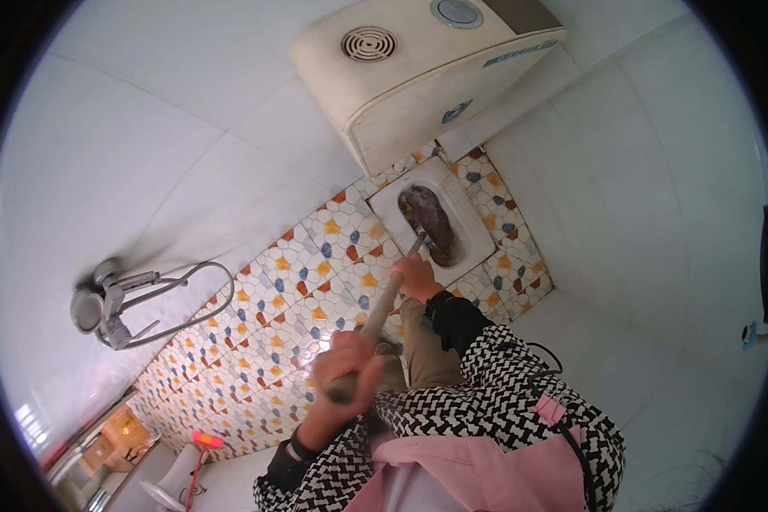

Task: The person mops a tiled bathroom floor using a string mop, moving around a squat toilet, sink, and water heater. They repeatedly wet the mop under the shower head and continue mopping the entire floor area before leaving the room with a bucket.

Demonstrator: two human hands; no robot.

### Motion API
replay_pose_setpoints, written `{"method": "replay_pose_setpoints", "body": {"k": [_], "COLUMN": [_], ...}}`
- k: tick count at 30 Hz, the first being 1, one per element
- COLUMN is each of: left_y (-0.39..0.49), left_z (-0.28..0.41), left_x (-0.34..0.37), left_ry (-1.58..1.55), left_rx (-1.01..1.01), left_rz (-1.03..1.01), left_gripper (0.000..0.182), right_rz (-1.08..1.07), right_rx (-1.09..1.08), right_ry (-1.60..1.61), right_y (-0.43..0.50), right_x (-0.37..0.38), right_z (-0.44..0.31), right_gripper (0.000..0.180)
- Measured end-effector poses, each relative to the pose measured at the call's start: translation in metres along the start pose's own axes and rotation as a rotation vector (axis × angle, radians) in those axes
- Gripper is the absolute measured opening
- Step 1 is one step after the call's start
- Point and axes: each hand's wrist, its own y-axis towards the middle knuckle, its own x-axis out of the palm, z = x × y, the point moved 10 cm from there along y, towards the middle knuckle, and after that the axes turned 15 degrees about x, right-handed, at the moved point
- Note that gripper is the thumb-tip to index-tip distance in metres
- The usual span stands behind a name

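My left hand (347, 368) is closed round the top end of a pole (382, 307) and looks slightly blurred. Further down the same pole, my right hand (416, 276) grips it too. The pole slants away from me and ends over a white squat toilet pan (382, 208) set in the floor. Dark, wet-looking material, apparently a mop head (432, 214), fills much of the basin at the pole's lower end. Whether the mop head touches the bottom of the basin is hidden.
A cream cistern (390, 115) hangs on the wall beyond the pan. On the left wall is a shower mixer (112, 304) with a looped hose (232, 288). Patterned tiles (281, 320) cover the floor. A red-handled tool (206, 441) stands near a washbasin (160, 493) at lower left.
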Motion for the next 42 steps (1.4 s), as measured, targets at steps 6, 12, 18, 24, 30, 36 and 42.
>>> {"method": "replay_pose_setpoints", "body": {"k": [6,12,18,24,30,36,42], "left_y": [-0.023,-0.04,-0.12,-0.232,-0.197,-0.19,-0.233], "left_z": [-0.06,-0.076,0.012,0.118,0.08,-0.04,-0.058], "left_x": [0.012,-0.124,-0.238,-0.246,-0.168,-0.051,-0.064], "left_ry": [0.108,-0.06,0.119,0.773,1.295,1.136,0.776], "left_rx": [-0.063,-0.216,-0.211,-0.24,-0.613,-0.899,-0.92], "left_rz": [0.147,0.695,1.095,1.37,0.409,-0.462,-0.496], "left_gripper": [0.016,0.035,0.038,0.039,0.014,0.028,0.027], "right_rz": [0.076,-0.071,-0.367,-0.799,-0.932,-0.593,-0.582], "right_rx": [-0.047,-0.318,-0.57,-0.791,-0.853,-0.571,-0.631], "right_ry": [-0.028,0.184,0.083,0.0,-0.183,-0.372,-0.475], "right_y": [0.03,0.037,-0.017,-0.087,-0.08,-0.015,-0.039], "right_x": [-0.002,0.003,0.005,0.038,0.096,0.113,0.123], "right_z": [0.034,-0.066,-0.177,-0.219,-0.157,-0.041,-0.052], "right_gripper": [0.008,0.009,0.024,0.04,0.04,0.032,0.033]}}
